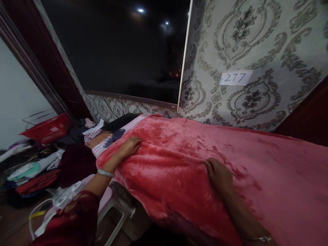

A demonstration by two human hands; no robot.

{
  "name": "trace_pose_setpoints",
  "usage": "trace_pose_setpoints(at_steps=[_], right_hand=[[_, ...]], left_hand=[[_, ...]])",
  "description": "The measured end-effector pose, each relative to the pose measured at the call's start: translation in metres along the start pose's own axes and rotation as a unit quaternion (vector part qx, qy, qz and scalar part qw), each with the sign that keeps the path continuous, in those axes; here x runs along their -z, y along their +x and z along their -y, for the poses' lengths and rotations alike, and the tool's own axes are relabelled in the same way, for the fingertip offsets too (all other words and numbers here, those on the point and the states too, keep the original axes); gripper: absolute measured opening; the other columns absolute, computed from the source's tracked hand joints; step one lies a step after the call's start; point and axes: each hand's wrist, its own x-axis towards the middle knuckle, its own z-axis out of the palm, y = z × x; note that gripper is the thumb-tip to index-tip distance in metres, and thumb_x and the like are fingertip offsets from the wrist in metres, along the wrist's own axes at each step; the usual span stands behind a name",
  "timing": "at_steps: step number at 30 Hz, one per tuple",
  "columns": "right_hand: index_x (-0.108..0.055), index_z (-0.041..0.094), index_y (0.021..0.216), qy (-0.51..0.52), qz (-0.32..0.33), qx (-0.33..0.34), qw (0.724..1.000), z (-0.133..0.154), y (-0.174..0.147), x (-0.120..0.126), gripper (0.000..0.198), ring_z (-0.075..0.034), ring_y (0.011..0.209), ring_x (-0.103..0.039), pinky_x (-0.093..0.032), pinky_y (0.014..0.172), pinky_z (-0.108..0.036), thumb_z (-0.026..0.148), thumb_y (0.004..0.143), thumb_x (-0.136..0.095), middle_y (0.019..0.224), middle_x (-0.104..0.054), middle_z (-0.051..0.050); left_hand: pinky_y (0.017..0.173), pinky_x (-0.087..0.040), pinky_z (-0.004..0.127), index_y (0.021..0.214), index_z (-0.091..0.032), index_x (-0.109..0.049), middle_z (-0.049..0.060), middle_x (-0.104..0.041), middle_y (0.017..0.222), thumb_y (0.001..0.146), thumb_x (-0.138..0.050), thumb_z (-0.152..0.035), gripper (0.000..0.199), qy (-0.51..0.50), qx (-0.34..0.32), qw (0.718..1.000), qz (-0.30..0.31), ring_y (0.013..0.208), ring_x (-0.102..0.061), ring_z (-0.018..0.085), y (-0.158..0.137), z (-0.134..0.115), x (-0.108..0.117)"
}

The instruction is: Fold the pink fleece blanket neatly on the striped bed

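1. Far left: clothes heap (38, 167), mixed colours; red basket (52, 128) just behind it.
2. Stool (106, 199), pink seat and pale legs, below the left forearm, partly hidden.
3. Dark screen (120, 51) on the wall above, ceiling lights reflected in it.
4. Left hand (130, 147): on the blanket near its left end, fingers bent at a fold; can't tell whether it grips. Bracelet (106, 173) on wrist.
5. Striped cloth (134, 123) shows along the blanket's left edge.
6. Red blanket (164, 171): spread from centre to right edge, near side hanging down, ridge running between both hands.
7. Right hand (220, 175): fingers and thumb pinching the blanket's fold.
8. Paper label (235, 78) "277" on patterned wallpaper (246, 34).
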Motion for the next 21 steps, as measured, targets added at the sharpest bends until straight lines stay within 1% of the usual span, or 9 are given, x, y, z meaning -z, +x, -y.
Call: trace_pose_setpoints(at_steps=[3, 5, 8, 11, 13, 16, 18, 19, 21], right_hand=[[-0.061, 0.023, 0.082, -0.001, -0.006, 0.004, 1.0, -0.001, -0.001, -0.001, 0.043, -0.021, 0.077, -0.065, -0.043, 0.068, -0.031, 0.045, 0.101, -0.03, 0.082, -0.07, -0.007], [-0.061, 0.022, 0.081, -0.004, -0.012, 0.009, 1.0, -0.001, -0.001, -0.002, 0.044, -0.021, 0.075, -0.064, -0.042, 0.067, -0.03, 0.046, 0.101, -0.03, 0.08, -0.069, -0.006], [-0.062, 0.022, 0.081, -0.004, -0.018, 0.027, 0.999, -0.001, -0.001, -0.003, 0.046, -0.021, 0.074, -0.064, -0.043, 0.067, -0.03, 0.047, 0.102, -0.029, 0.079, -0.069, -0.006], [-0.062, 0.022, 0.081, -0.016, -0.036, 0.028, 0.999, -0.001, 0.0, -0.004, 0.05, -0.021, 0.074, -0.064, -0.042, 0.067, -0.03, 0.048, 0.104, -0.026, 0.08, -0.069, -0.006], [-0.062, 0.021, 0.082, -0.034, -0.062, 0.016, 0.997, -0.001, 0.0, -0.003, 0.051, -0.021, 0.075, -0.065, -0.041, 0.066, -0.03, 0.047, 0.104, -0.025, 0.08, -0.07, -0.007], [-0.062, 0.021, 0.082, -0.054, -0.094, 0.015, 0.994, -0.002, 0.001, -0.001, 0.052, -0.02, 0.073, -0.064, -0.04, 0.065, -0.03, 0.046, 0.105, -0.023, 0.078, -0.069, -0.007], [-0.061, 0.021, 0.08, -0.058, -0.1, 0.023, 0.993, -0.001, 0.001, 0.0, 0.051, -0.02, 0.071, -0.063, -0.039, 0.065, -0.03, 0.044, 0.106, -0.024, 0.077, -0.069, -0.007], [-0.061, 0.021, 0.079, -0.059, -0.099, 0.028, 0.993, -0.001, 0.001, 0.001, 0.051, -0.019, 0.07, -0.063, -0.038, 0.064, -0.029, 0.043, 0.106, -0.024, 0.076, -0.068, -0.006], [-0.061, 0.02, 0.079, -0.064, -0.097, 0.036, 0.993, 0.0, 0.001, 0.001, 0.049, -0.019, 0.068, -0.062, -0.037, 0.064, -0.029, 0.041, 0.106, -0.026, 0.074, -0.067, -0.006]], left_hand=[[0.098, -0.049, 0.04, 0.089, -0.02, -0.069, 0.01, -0.072, 0.1, 0.088, -0.048, -0.019, 0.021, 0.022, 0.031, 0.999, -0.004, 0.1, -0.065, 0.024, 0.005, -0.003, -0.007], [0.092, -0.051, 0.04, 0.086, -0.018, -0.067, 0.011, -0.071, 0.093, 0.09, -0.042, -0.018, 0.025, 0.036, 0.069, 0.997, -0.026, 0.094, -0.065, 0.025, 0.01, -0.004, -0.011], [0.09, -0.051, 0.038, 0.096, -0.015, -0.065, 0.013, -0.071, 0.097, 0.092, -0.035, -0.017, 0.03, 0.058, 0.126, 0.988, -0.063, 0.093, -0.066, 0.025, 0.016, -0.006, -0.01], [0.096, -0.049, 0.039, 0.11, -0.013, -0.063, 0.016, -0.07, 0.111, 0.094, -0.034, -0.016, 0.034, 0.079, 0.145, 0.983, -0.083, 0.107, -0.065, 0.027, 0.023, -0.009, -0.003], [0.097, -0.048, 0.038, 0.118, -0.014, -0.062, 0.016, -0.07, 0.116, 0.094, -0.035, -0.016, 0.037, 0.102, 0.159, 0.978, -0.087, 0.112, -0.065, 0.027, 0.03, -0.012, 0.004], [0.093, -0.048, 0.036, 0.129, -0.017, -0.058, 0.014, -0.072, 0.115, 0.096, -0.036, -0.019, 0.039, 0.146, 0.18, 0.97, -0.076, 0.111, -0.067, 0.027, 0.041, -0.016, 0.012], [0.09, -0.048, 0.036, 0.133, -0.018, -0.055, 0.013, -0.074, 0.11, 0.1, -0.034, -0.026, 0.041, 0.17, 0.201, 0.962, -0.068, 0.107, -0.069, 0.027, 0.045, -0.017, 0.014], [0.088, -0.049, 0.036, 0.135, -0.018, -0.054, 0.013, -0.075, 0.108, 0.101, -0.032, -0.029, 0.042, 0.178, 0.213, 0.959, -0.054, 0.105, -0.07, 0.027, 0.046, -0.018, 0.013], [0.085, -0.049, 0.035, 0.133, -0.018, -0.055, 0.013, -0.075, 0.105, 0.102, -0.031, -0.034, 0.042, 0.187, 0.229, 0.955, -0.008, 0.101, -0.071, 0.027, 0.046, -0.019, 0.008]])
